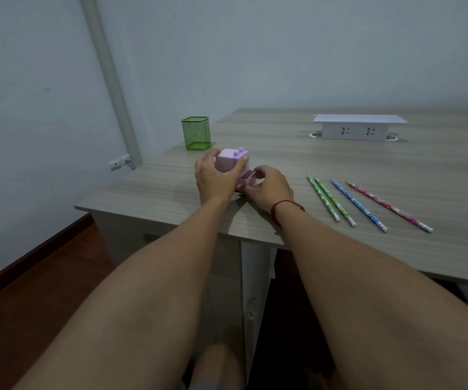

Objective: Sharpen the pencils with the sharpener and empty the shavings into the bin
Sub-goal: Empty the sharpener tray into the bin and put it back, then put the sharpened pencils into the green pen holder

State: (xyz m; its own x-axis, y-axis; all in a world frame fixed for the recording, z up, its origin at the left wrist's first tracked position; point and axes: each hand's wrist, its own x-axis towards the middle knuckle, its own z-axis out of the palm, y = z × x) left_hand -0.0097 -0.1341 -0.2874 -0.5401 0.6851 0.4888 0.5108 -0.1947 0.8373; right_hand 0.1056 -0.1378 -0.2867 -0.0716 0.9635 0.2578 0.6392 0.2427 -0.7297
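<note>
At centre frame, the left hand (213, 175) curls its fingers around a pink sharpener (231, 164) while the right hand (269, 187) pinches its half-open drawer (248, 178); four pencils (368, 202) lie right.

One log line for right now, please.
left grip: holds sharpener | right grip: pinches drawer, partly out | four pencils: lying on desk, right of hands

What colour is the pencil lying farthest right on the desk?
The pencil is pink with pale markings, best seen in the head view.
</note>
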